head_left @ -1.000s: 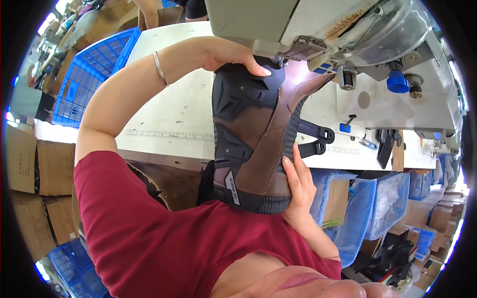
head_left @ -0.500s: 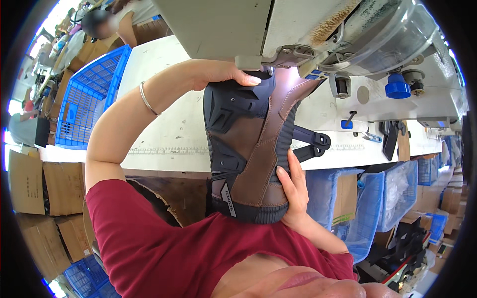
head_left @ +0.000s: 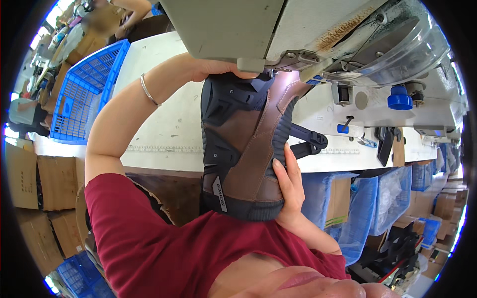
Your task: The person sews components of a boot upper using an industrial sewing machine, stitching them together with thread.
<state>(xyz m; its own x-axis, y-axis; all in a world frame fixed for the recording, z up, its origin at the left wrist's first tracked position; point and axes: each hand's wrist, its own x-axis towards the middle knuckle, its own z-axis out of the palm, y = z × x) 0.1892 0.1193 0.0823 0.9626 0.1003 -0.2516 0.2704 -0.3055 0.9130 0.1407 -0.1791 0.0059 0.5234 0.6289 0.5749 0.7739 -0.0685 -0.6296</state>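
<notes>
A brown and black boot upper (head_left: 248,159), with hard black plates, stitched seams and a ribbed edge, stretches from my chest to the head of a sewing machine (head_left: 228,35). Black buckle straps (head_left: 310,141) stick out from its right side. My left hand (head_left: 213,68) is closed over its far left edge, thumb on top and partly behind the machine head; the other fingers are hidden. Along the near right side, my right hand (head_left: 290,191) grips the boot upper, some fingers out of sight behind it. The machine's lamp lights the far end, while the needle is hidden.
The white table (head_left: 164,124) carries a printed ruler (head_left: 164,148), small snips (head_left: 367,142) and a black tool (head_left: 383,144). A blue crate (head_left: 89,94) stands at left. Lined blue bins (head_left: 357,218) sit below the right edge. Cardboard boxes (head_left: 59,184) are stacked left; another person (head_left: 131,12) is behind.
The boot upper has shifted slightly left within the view, both hands staying on it. My left thumb has slipped farther behind the machine head. The person behind has moved.
</notes>
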